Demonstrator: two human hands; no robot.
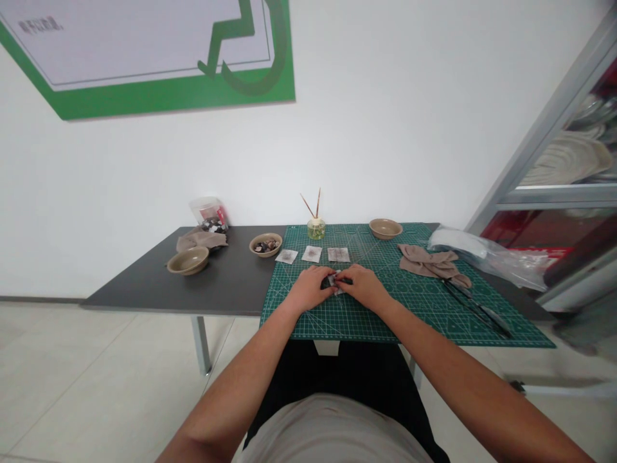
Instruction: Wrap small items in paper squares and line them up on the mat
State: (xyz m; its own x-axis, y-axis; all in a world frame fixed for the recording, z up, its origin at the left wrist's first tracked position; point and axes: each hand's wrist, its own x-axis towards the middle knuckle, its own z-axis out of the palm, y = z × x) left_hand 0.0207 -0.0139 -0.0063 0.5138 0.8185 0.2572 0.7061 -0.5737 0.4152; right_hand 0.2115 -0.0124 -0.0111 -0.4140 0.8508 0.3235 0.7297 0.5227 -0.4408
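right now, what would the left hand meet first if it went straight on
The left hand would probably meet the small dark item it touches, then the right hand; depth is unclear.

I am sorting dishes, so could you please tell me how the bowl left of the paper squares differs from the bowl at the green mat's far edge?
The bowl left of the paper squares holds dark pieces; the bowl at the far edge of the green mat looks empty. The first stands on the grey table, the second on the mat. Both are tan, round and upright.
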